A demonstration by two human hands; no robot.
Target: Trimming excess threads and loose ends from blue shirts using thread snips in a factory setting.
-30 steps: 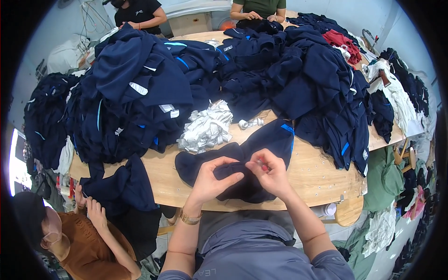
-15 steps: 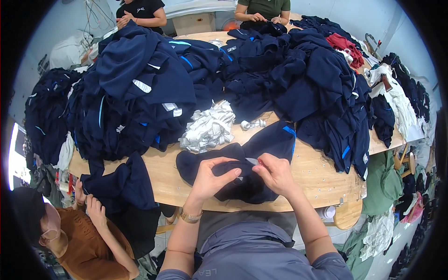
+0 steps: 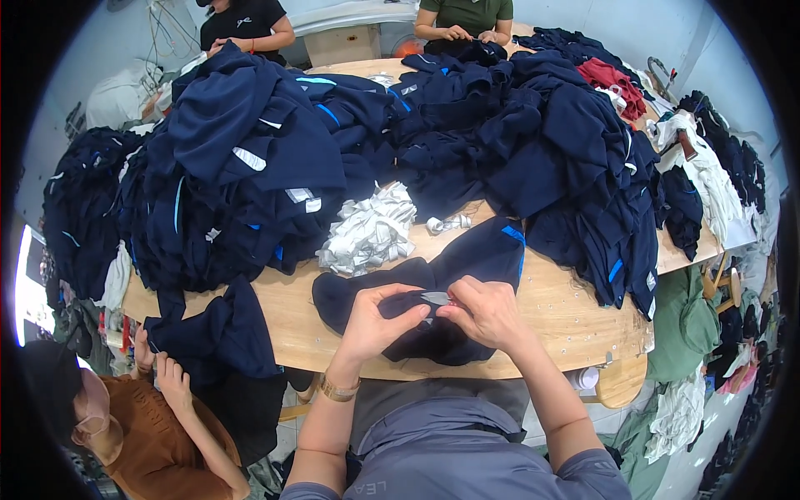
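Fingers of the left hand (image 3: 375, 322) pinch cloth (image 3: 477, 250), barely parted; at their three o'clock, the right hand (image 3: 485, 310) grips a blade (image 3: 435, 297) that, slipping, could nick it.

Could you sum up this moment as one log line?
left hand: pinching navy garment | right hand: holding small grey pointed tool over the garment | nearby: pile of white strips on wooden table

This is looking like a garment workshop: a navy clothing heap (image 3: 250, 125) is filling ten o'clock on the wooden table (image 3: 575, 329), another navy heap (image 3: 575, 158) two o'clock, and a brown-shirted co-worker (image 3: 162, 417) is handling navy cloth (image 3: 221, 329) at eight o'clock.
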